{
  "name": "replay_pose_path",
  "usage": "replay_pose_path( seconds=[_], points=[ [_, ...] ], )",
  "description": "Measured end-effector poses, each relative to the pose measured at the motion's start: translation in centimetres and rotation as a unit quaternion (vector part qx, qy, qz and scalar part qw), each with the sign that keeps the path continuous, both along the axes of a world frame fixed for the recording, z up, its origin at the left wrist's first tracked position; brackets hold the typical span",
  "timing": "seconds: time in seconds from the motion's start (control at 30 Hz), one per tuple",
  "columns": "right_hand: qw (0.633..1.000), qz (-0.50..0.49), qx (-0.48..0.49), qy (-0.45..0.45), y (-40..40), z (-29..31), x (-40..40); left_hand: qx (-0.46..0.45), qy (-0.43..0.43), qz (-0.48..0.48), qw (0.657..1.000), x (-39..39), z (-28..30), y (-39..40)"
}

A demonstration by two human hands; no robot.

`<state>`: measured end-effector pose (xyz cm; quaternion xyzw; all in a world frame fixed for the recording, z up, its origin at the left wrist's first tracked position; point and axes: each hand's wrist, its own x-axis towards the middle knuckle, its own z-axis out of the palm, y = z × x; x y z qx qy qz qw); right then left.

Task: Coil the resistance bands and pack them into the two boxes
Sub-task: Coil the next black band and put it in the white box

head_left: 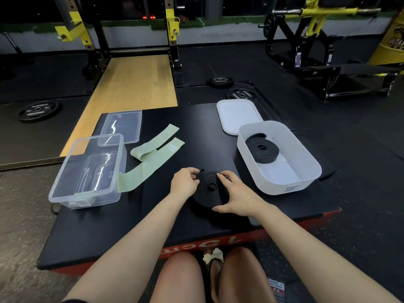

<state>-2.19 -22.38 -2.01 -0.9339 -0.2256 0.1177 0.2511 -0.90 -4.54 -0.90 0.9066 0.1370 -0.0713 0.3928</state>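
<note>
A coiled black resistance band (209,190) lies flat on the black platform (109,232) in front of me. My left hand (184,182) pinches its left edge with curled fingers. My right hand (235,194) grips its right side, thumb at the near edge and fingers over the top. Another coiled black band (262,149) lies inside the white box (306,171) to the right. Light green bands (153,147) lie uncoiled on the platform at the centre left; one (133,176) runs beside the clear plastic box (86,171).
A clear lid (121,126) lies behind the clear box, and a white lid (238,115) behind the white box. Weight plates (38,110) lie on the floor, a yellow rack (172,29) stands behind. My knees sit under the platform's near red edge (218,243).
</note>
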Motion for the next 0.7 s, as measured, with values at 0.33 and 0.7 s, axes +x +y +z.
replay_pose_path(
  seconds=[0.33,0.7],
  points=[
    [0.996,-0.043,0.013,-0.076,-1.8,4.5,2.1,0.022,-0.077,-0.037,0.996,3.5,4.7,-2.6],
    [0.993,-0.117,-0.005,-0.006,-9.7,8.6,5.4,0.041,-0.100,-0.130,0.986,8.3,6.8,-11.5]
  ],
)
